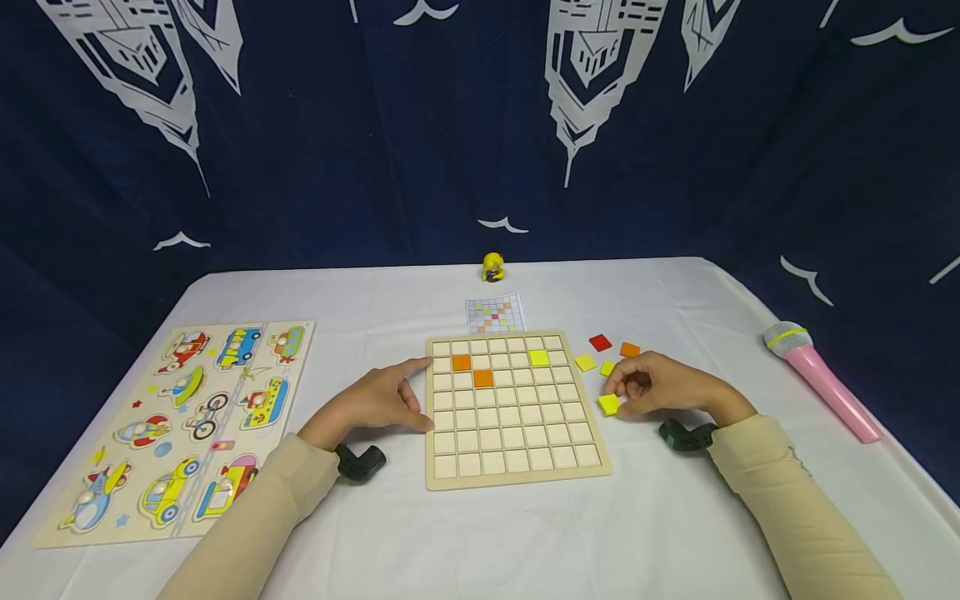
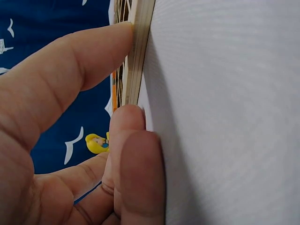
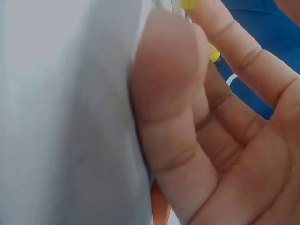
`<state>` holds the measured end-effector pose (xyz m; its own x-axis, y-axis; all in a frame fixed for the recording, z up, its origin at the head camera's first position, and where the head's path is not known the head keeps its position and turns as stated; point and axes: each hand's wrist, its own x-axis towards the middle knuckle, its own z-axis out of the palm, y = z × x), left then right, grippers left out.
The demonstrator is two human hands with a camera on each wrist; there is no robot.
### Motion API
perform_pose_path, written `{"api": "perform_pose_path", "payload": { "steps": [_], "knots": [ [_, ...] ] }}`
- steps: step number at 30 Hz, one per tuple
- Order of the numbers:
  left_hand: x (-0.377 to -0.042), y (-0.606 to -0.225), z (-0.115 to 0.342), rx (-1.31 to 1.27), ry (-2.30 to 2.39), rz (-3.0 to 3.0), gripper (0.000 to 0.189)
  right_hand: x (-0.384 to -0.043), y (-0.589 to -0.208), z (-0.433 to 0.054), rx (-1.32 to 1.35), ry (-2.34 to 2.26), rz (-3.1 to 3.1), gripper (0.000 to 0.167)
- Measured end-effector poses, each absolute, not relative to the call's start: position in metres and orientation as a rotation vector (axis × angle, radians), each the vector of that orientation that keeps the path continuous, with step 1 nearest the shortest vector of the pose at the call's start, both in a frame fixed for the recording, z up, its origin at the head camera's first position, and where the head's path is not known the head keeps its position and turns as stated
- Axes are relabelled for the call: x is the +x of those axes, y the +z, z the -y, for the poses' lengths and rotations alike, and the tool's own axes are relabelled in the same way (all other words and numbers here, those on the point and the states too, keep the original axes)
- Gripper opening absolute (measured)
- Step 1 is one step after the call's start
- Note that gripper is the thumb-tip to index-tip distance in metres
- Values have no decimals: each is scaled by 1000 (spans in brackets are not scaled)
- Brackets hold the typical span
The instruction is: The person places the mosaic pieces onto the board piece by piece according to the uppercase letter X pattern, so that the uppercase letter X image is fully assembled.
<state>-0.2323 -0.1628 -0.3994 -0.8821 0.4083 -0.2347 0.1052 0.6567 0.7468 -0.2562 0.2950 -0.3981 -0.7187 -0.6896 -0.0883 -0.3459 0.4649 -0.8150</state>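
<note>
A wooden grid board (image 1: 517, 482) lies flat on the table with two orange tiles and one yellow tile in its cells. My left hand (image 1: 381, 398) rests at the board's left edge, thumb and index finger spread and touching it. The left wrist view shows a fingertip against the board's side (image 2: 138, 51). To the right of the board, my right hand (image 1: 660, 387) pinches a yellow square tile (image 1: 608, 404) at its fingertips, low over the cloth. Its other fingers are curled in. Near that hand lie a red tile (image 1: 600, 342), an orange tile (image 1: 630, 350) and two yellow tiles (image 1: 585, 362).
Behind the board are a printed colour-grid card (image 1: 495, 314) and a small yellow figurine (image 1: 492, 267). A vehicle picture puzzle board (image 1: 258, 375) lies at the left. A pink toy microphone (image 1: 828, 387) lies near the table's right edge. White cloth (image 1: 517, 542) covers the table.
</note>
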Motion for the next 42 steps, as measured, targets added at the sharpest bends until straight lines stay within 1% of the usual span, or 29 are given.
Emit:
{"api": "perform_pose_path", "payload": {
  "steps": [4, 12, 25, 42],
  "knots": [
    [-232, -399, 163, 402, 1093, -2490, 104, -255, -395, -289, -845, -1159, -2347, 20],
    [-233, -400, 163, 406, 1074, -2496, 104, -252, -388, -277, -784, -1168, -2405, 23],
    [-232, -399, 163, 405, 1058, -2499, 104, -252, -382, -257, -764, -1139, -2538, 27],
    [-233, -399, 163, 401, 1063, -2496, 105, -265, -379, -226, -774, -1112, -2558, 26]
  ]
}}
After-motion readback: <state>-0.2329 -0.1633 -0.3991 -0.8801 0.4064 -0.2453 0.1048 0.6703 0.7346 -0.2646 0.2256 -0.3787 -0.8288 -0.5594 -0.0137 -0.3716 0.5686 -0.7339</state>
